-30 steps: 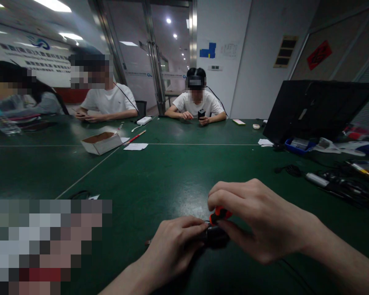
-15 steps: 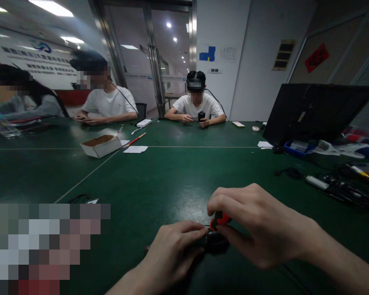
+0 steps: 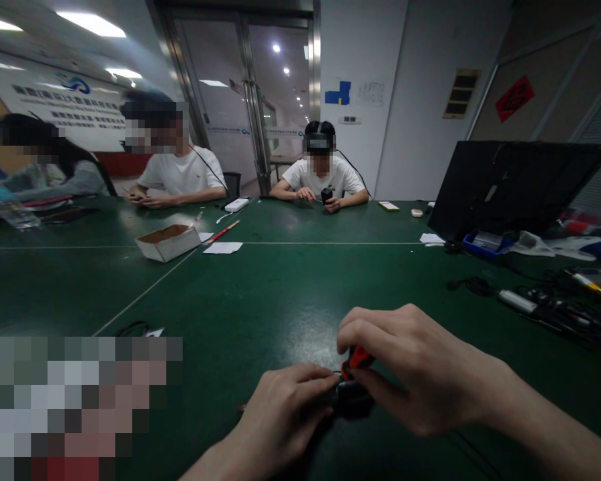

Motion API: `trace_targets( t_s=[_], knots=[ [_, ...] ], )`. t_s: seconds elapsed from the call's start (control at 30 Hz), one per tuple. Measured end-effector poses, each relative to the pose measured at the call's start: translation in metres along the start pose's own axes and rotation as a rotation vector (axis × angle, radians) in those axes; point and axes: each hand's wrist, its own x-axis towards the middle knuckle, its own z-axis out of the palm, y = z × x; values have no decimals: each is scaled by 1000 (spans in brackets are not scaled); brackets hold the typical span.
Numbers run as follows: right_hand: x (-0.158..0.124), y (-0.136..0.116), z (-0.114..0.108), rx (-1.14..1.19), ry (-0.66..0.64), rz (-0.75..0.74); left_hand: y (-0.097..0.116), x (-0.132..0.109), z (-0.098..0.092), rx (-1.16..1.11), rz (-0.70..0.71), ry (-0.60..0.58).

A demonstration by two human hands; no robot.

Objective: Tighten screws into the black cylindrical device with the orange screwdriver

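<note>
Near the front of the green table, my left hand point(image 3: 295, 407) is closed round a dark, elongated object point(image 3: 353, 394) that lies low over the tabletop. My right hand point(image 3: 415, 367) pinches a small red-and-black object point(image 3: 358, 359) between thumb and fingers, just above the dark object's right end. The two objects look to be touching or very close. Fingers cover much of both, so what they are is unclear. A thin black cord runs on the table below my right wrist.
A monitor point(image 3: 515, 190) stands at the right, with a blue tray point(image 3: 485, 244) and tangled black cables point(image 3: 565, 310) before it. An open box point(image 3: 167, 244) and paper point(image 3: 223, 248) lie further left. Several people sit across the table. Pixelation hides the lower left.
The whole view has shifted slightly. Both hands keep nearly the same pose, and the red-and-black object looks a little more tilted in my right hand.
</note>
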Motion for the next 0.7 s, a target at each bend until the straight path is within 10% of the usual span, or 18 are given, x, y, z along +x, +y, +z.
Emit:
trace_targets(
  t_s=[0.7],
  knots=[
    [-1, 0, 4, -197, 113, -56, 3, 1, -1, -11, -13, 0]
  ],
)
